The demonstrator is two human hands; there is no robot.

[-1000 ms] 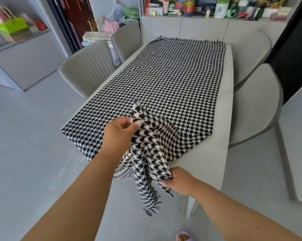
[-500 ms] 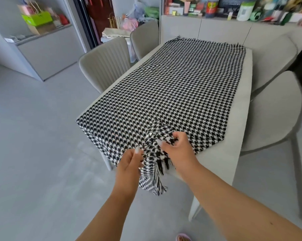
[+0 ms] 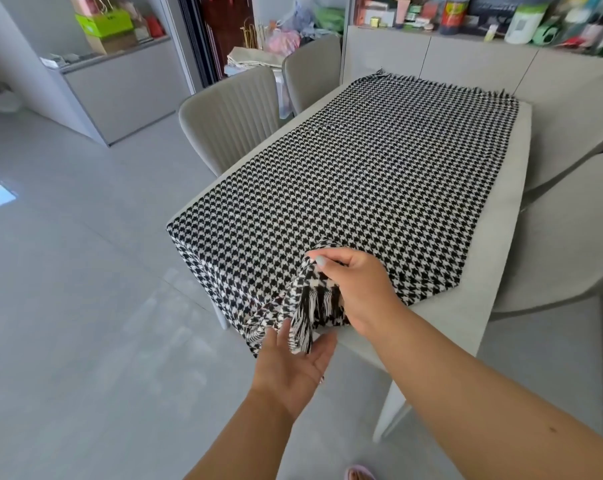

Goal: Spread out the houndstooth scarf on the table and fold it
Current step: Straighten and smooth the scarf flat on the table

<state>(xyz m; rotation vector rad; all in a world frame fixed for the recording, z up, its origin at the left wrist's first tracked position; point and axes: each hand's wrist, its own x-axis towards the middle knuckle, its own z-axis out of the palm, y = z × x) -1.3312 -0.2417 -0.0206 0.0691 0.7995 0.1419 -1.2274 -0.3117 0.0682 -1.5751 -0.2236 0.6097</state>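
The houndstooth scarf (image 3: 373,188) lies spread flat along the table (image 3: 501,244), covering most of the top. Its far fringed end reaches the far edge of the table, near the cabinet (image 3: 466,60). A bare strip of table shows along the right side. The left long edge of the scarf hangs a little over the left side of the table.

At the near end, the corner of the scarf is bunched and lifted. The right hand (image 3: 355,289) has its grip closed on this bunched corner, fingers curled over the cloth with the thumb on top, and the fringe (image 3: 314,306) hangs down below the fingers. The left hand (image 3: 293,368) sits just under the hanging cloth, palm up, its grip wide, with straight fingers touching the underside of the fringe and the drooping edge. Both forearms reach in from the bottom of the view.

Two grey chairs (image 3: 230,112) stand along the left side of the table and two more (image 3: 563,237) along the right. The cabinet top behind the table carries many bottles and boxes (image 3: 483,12). A green box (image 3: 104,22) sits on a counter at the far left. The floor (image 3: 85,306) is pale grey tile, and a pink slipper (image 3: 359,474) shows at the bottom edge
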